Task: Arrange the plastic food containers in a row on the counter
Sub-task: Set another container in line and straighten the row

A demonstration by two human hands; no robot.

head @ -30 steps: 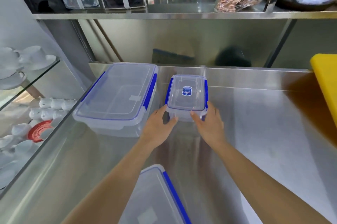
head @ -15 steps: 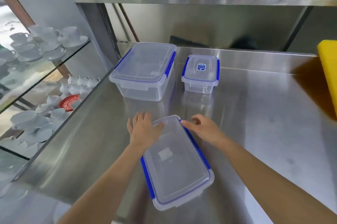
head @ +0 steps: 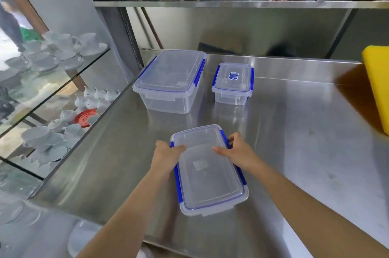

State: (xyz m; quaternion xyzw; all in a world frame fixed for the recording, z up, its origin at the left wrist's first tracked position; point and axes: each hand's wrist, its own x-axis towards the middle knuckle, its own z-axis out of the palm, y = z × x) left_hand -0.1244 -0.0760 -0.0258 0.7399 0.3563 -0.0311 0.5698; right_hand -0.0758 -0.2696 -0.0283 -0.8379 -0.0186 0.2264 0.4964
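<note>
Clear rectangular plastic container with blue clips is gripped at its far end by left hand and right hand, fingers curled on the lid edges. It is set on the steel counter.

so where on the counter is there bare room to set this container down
Bare steel lies between the small container and the yellow board, and to the right of both hands. The back left is crowded: the large container fills it.
</note>
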